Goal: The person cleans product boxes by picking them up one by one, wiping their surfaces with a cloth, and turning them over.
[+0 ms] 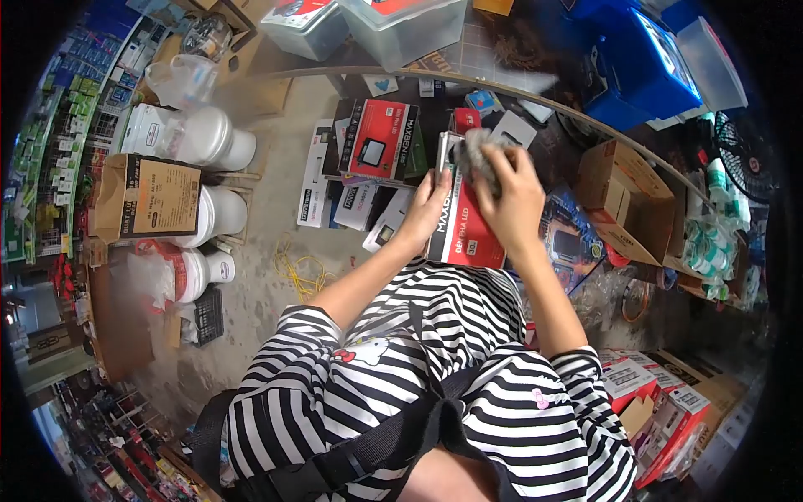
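Observation:
A red, white and black LED floodlight box (475, 237) stands tilted in front of my body, with its printed face towards me. My left hand (428, 207) grips its left edge, fingers pressed against the side. Over the upper part of the box, my right hand (507, 186) is closed on a crumpled grey cloth (478, 149). The cloth is blurred and partly covered by my fingers, and it appears to touch the box's top end. Just beyond my left hand, another red and black LED box (381, 142) lies on a pile of cartons.
White cartons (314, 180) lie left of the pile. White buckets (219, 209) and a brown carton (159, 197) stand farther left. On the right are an open cardboard box (627, 188) and a blue container (640, 71). Yellow string (299, 272) lies on the floor.

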Action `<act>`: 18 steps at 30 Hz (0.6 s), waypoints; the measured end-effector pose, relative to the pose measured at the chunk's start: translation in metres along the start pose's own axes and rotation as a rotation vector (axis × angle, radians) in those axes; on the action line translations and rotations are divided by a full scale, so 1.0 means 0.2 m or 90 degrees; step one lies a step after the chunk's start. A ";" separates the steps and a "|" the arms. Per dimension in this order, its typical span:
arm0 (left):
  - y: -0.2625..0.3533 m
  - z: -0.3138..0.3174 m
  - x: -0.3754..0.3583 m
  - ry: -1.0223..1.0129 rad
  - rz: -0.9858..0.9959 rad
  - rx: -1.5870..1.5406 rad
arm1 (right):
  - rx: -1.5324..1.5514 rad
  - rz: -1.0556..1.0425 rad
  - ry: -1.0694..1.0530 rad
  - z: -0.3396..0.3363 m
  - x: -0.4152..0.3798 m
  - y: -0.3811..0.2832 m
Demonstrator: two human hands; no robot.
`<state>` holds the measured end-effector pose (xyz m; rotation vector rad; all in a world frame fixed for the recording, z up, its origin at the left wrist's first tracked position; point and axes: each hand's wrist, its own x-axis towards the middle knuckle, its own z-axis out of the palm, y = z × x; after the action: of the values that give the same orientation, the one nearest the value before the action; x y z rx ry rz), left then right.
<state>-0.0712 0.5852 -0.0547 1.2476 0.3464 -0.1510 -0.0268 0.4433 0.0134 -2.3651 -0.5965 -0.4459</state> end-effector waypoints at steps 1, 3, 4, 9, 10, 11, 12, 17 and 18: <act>0.00 0.00 0.00 0.027 0.006 -0.011 | 0.015 0.006 -0.044 -0.01 -0.05 -0.03; 0.07 0.03 -0.05 0.130 -0.022 -0.003 | 0.052 -0.015 -0.126 -0.05 -0.17 -0.09; 0.05 0.01 -0.04 0.141 -0.028 -0.027 | 0.076 -0.024 -0.188 -0.07 -0.23 -0.11; 0.06 -0.04 -0.02 0.137 -0.030 -0.123 | 0.164 -0.073 -0.274 -0.13 -0.31 -0.10; 0.06 -0.04 -0.03 0.129 -0.003 -0.104 | 0.148 -0.047 -0.260 -0.12 -0.27 -0.09; 0.07 -0.03 -0.04 0.123 0.023 -0.084 | 0.145 -0.031 -0.234 -0.08 -0.23 -0.06; 0.04 -0.02 -0.02 0.179 0.040 -0.054 | 0.127 -0.027 -0.203 -0.07 -0.17 -0.04; 0.10 -0.05 -0.03 0.037 0.096 0.027 | 0.053 0.021 0.050 0.01 0.13 0.12; 0.10 -0.05 -0.04 -0.008 0.081 0.032 | 0.060 0.051 0.091 0.03 0.17 0.15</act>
<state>-0.0738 0.6011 -0.0364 1.3147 0.2533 -0.0590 0.0183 0.4371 0.0097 -2.2368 -0.4448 -0.5339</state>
